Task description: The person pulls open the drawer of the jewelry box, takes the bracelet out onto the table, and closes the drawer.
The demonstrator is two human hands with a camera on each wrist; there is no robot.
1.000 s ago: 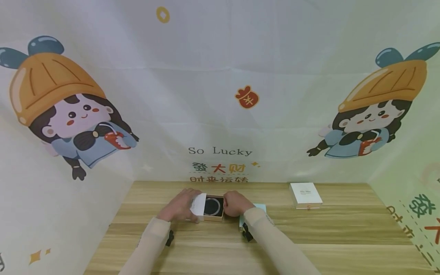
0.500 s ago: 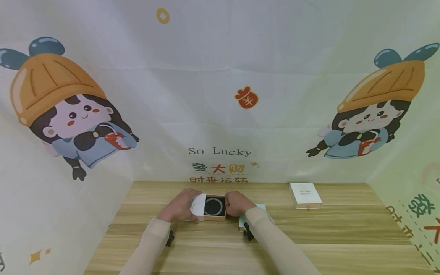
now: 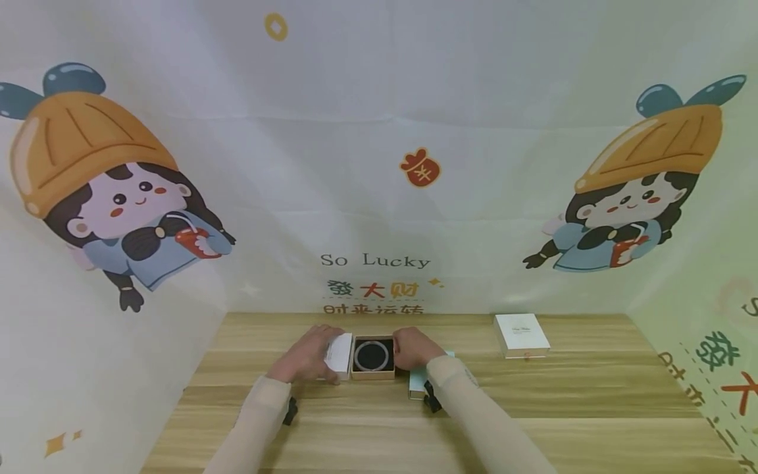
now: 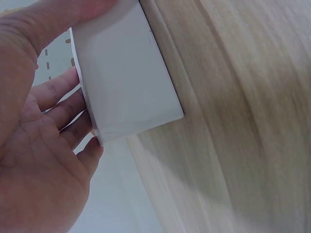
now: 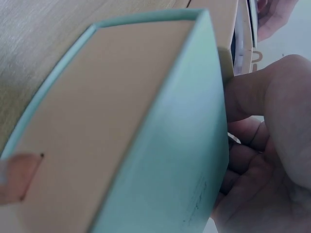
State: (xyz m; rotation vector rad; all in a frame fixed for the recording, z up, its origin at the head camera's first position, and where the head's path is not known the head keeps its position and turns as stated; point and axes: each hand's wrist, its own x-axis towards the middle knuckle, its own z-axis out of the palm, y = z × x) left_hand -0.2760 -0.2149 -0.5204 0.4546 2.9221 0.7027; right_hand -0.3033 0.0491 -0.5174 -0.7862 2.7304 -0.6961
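Note:
My left hand (image 3: 308, 355) grips a white box sleeve (image 3: 339, 355) across its sides, thumb near and fingers far. In the left wrist view the sleeve (image 4: 126, 73) lies between thumb and fingers. Right beside it stands a tan drawer (image 3: 373, 376) with a black lining, its left wall now showing. A clear or silvery bangle (image 3: 358, 356) lies flat in it. My right hand (image 3: 413, 349) pinches the drawer's right end with curled fingers. Under the right forearm sits a turquoise box (image 5: 170, 121) with a tan drawer front and a ribbon tab, nearest the right wrist camera.
A white box (image 3: 521, 336) with small print and a ribbon tab lies at the back right of the wooden table (image 3: 592, 388). A printed cloth (image 3: 503, 164) hangs behind the table and along both sides.
The drawer has slid right, out of the white sleeve, along with my right hand. More of the black lining and the whole bangle now show. My left hand stays almost in place with the sleeve.

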